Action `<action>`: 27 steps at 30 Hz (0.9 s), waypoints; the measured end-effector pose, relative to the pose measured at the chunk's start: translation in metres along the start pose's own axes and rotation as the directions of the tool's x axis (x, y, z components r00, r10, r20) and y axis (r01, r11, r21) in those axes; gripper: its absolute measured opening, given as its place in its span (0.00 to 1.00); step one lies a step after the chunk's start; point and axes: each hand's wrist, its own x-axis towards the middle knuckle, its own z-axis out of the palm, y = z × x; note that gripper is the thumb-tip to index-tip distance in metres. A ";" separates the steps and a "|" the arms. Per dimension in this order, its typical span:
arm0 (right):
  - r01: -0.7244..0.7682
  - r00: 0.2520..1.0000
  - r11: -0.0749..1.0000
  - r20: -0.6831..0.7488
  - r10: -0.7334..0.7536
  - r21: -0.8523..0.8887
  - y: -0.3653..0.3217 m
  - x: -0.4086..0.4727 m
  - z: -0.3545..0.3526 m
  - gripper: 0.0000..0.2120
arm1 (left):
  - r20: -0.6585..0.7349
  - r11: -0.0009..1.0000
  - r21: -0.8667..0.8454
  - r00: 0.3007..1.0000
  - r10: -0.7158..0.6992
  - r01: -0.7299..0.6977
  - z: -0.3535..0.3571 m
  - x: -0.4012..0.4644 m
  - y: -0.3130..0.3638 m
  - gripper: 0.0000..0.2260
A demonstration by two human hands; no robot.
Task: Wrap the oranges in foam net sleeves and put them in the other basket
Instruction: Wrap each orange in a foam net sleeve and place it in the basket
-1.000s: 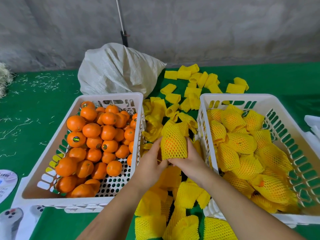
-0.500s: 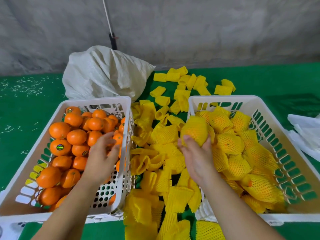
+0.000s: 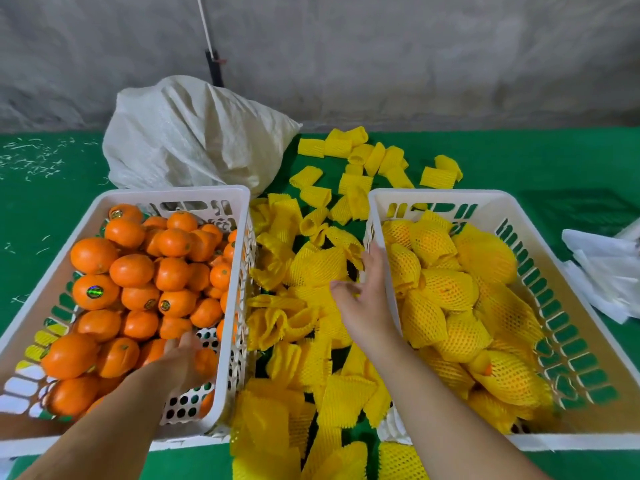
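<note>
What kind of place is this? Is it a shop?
Probably a fruit packing spot, not a shop. A basket of bare oranges, a basket of wrapped oranges, loose foam net sleeves and a rough concrete wall suggest it.

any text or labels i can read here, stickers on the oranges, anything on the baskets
No text is readable in this view.
Round stickers on several oranges, e.g. one and another in the left basket: print too small and blurred to read.
Right basket: the cut-out slots in its far wall look like a pattern, not lettering I can read.
</note>
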 end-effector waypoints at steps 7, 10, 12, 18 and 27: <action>0.206 0.795 0.652 0.514 0.323 -0.729 0.029 -0.016 0.018 0.13 | 0.016 0.932 0.356 0.997 0.072 -0.073 -0.007 -0.011 0.005 0.32; 0.272 0.712 0.533 0.540 0.449 -0.801 0.031 -0.018 0.018 0.11 | -0.111 0.988 0.147 0.992 0.067 -0.050 -0.006 -0.007 0.005 0.30; 0.289 0.658 0.482 0.537 0.528 -0.827 0.032 -0.019 0.017 0.12 | -0.178 0.996 -0.058 0.982 0.061 -0.072 -0.009 -0.009 0.005 0.38; 0.373 0.651 0.377 0.529 0.545 -0.848 0.026 -0.022 0.018 0.24 | -0.545 0.760 -0.541 0.838 0.007 -0.359 -0.031 -0.048 0.013 0.29; 0.284 0.654 0.379 0.467 0.596 -0.881 0.025 -0.024 0.020 0.19 | -0.802 0.480 -0.341 0.517 0.300 -0.808 -0.018 -0.127 0.085 0.29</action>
